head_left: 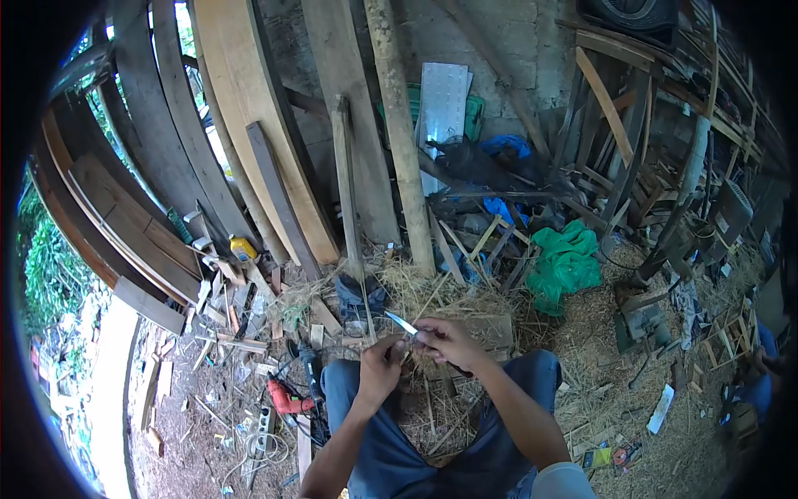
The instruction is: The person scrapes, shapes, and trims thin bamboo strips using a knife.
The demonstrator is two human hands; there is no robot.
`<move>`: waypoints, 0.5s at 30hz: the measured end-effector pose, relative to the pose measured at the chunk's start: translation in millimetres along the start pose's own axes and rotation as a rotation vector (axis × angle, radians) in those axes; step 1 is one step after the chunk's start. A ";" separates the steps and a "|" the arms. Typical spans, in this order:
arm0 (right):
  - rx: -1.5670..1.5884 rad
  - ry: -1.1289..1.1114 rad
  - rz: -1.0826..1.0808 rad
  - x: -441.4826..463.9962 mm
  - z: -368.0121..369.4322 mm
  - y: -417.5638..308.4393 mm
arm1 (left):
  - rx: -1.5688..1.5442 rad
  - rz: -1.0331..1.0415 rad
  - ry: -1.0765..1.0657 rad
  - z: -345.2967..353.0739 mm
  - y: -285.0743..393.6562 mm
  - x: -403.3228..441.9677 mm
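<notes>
My right hand [449, 343] is closed round a knife, its bright blade [401, 323] pointing up and to the left above my knees. Just beside it, my left hand [381, 370] is closed, with fingertips pinched on a thin pale strip [368, 312] that rises past the knuckles; bamboo or wood, I cannot tell which. Both hands are close together between my thighs. The strip's lower end is hidden by the fingers. Straw-like shavings lie on the ground below.
A red power drill [288, 397] and a power strip [264, 428] with cords lie left of my leg. Boards [241, 100] and a pole [395, 141] lean ahead. A green plastic bag [565, 262] sits to the right. Another person's arm [769, 362] shows at the right edge.
</notes>
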State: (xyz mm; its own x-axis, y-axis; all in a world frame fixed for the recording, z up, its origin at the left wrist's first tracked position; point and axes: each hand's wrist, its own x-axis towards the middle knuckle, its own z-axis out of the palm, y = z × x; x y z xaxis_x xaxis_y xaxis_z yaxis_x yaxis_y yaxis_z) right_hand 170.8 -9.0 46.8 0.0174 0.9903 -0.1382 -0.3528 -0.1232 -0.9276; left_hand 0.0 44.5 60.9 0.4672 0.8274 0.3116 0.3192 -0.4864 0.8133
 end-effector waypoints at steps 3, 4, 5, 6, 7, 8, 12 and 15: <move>0.028 0.025 0.000 10.9 -20.0 5.0 | -0.057 -0.066 -0.056 -5.5 14.4 -5.3; 0.049 0.060 0.009 12.5 -26.5 2.7 | -0.090 -0.127 -0.097 -7.8 18.2 -7.1; 0.052 0.059 0.012 12.8 -35.8 -0.9 | -0.088 -0.130 -0.097 -7.2 15.6 -10.9; 0.081 0.075 0.007 13.2 -44.6 -9.0 | -0.125 -0.143 -0.102 -6.2 10.8 -16.3; 0.108 0.091 -0.003 14.6 -48.2 -14.4 | -0.160 -0.150 -0.106 -5.7 7.4 -18.1; 0.110 0.091 -0.007 13.9 -44.4 -13.0 | -0.158 -0.147 -0.107 -5.0 4.9 -17.8; 0.073 -0.024 0.084 5.1 -15.0 -1.1 | -0.246 -0.193 -0.139 4.1 1.5 -13.4; 0.107 -0.110 0.078 4.4 -17.0 -2.8 | -0.212 -0.146 -0.151 8.3 -13.5 -15.1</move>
State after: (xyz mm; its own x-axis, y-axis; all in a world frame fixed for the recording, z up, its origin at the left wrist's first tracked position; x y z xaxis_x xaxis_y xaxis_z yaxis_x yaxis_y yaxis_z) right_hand 187.8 -5.3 42.9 -0.1141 0.9799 -0.1637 -0.4467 -0.1978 -0.8726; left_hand -4.6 36.3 41.1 0.5516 0.8254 0.1199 0.2205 -0.2830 0.9334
